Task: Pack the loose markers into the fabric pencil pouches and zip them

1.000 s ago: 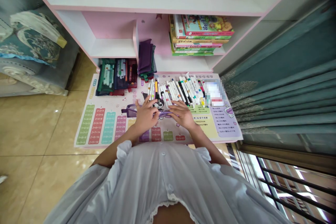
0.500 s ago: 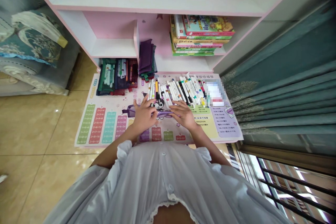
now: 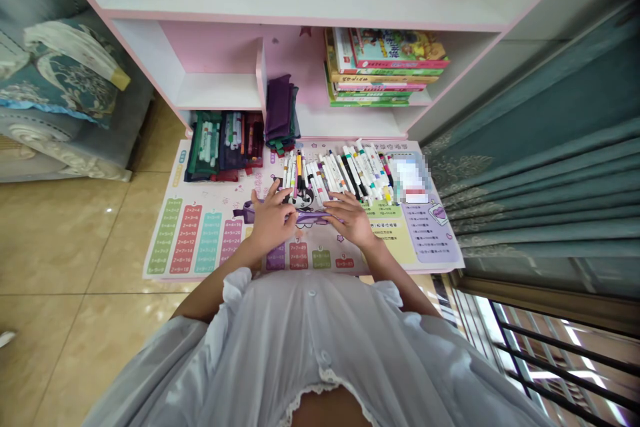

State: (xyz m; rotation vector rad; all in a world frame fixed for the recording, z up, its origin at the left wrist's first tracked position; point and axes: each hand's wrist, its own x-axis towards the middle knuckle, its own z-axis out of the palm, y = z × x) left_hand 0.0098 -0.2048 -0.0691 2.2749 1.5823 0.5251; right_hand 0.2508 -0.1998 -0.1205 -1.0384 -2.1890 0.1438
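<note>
1. Our left hand (image 3: pixel 273 217) has thumb and forefinger drawn together on the long, narrow purple fabric pouch (image 3: pixel 311 217), apparently pinching it; its other fingers fan outward.
2. Our right hand (image 3: pixel 350 219) is loosely flattened, fingertips at the pouch's right end; we cannot tell whether its thumb grips underneath.
3. The pouch stretches crosswise between and under both hands, over the pink-and-white printed worktop (image 3: pixel 215 193). We do best to brace the right end and pull lightly against it, because slack fabric would probably buckle under the pinch.
4. Just beyond lie slim, mostly white plastic markers (image 3: pixel 336 172) in a loose row. Our left fingertips are near them, so small, low movements should avoid rolling any.
5. Farther off, leftward, a dark green mesh pouch (image 3: pixel 205 147) with markers inside leaves our elbows room.
</note>
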